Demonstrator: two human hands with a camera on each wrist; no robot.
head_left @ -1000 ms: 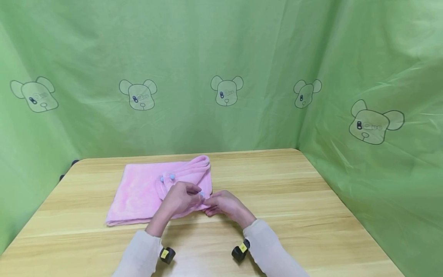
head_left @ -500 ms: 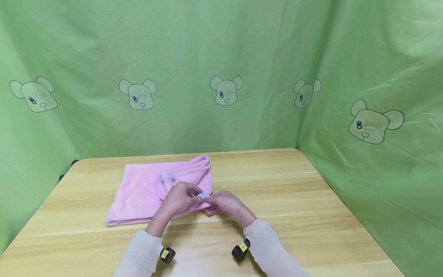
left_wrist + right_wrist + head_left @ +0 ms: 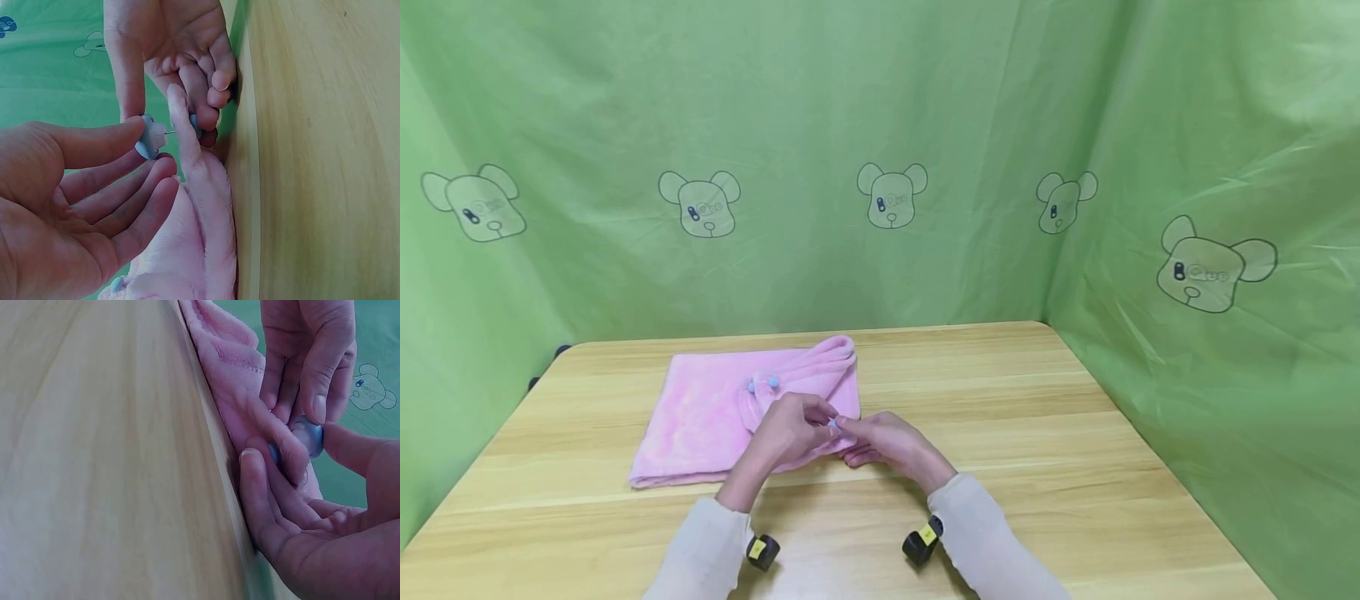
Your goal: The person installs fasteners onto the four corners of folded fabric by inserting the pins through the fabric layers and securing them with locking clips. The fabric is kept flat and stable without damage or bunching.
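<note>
A pink plush blanket (image 3: 700,417) lies folded on the table, its right part folded over in a diagonal flap. At its near right corner, my left hand (image 3: 788,432) pinches the pale blue cap (image 3: 150,139) of a pin fastener between thumb and fingers. A thin metal pin (image 3: 170,132) runs from the cap into the blanket's edge. On the cloth's other side shows the fastener's blue base (image 3: 274,452), with fingers of my right hand (image 3: 898,446) behind it. The right thumb (image 3: 350,449) presses the cap's side, so this hand grips fastener and cloth edge together.
Two more blue fastener pieces (image 3: 763,385) sit on the blanket's fold. The wooden table (image 3: 1000,467) extends to the right and in front. Green curtains (image 3: 790,267) printed with bear heads stand behind and at both sides. Black wrist cameras (image 3: 763,552) hang below the sleeves.
My right thumb has moved from the cloth's corner up onto the blue cap, covering part of it. The left hand stays in place, and the blanket lies as before.
</note>
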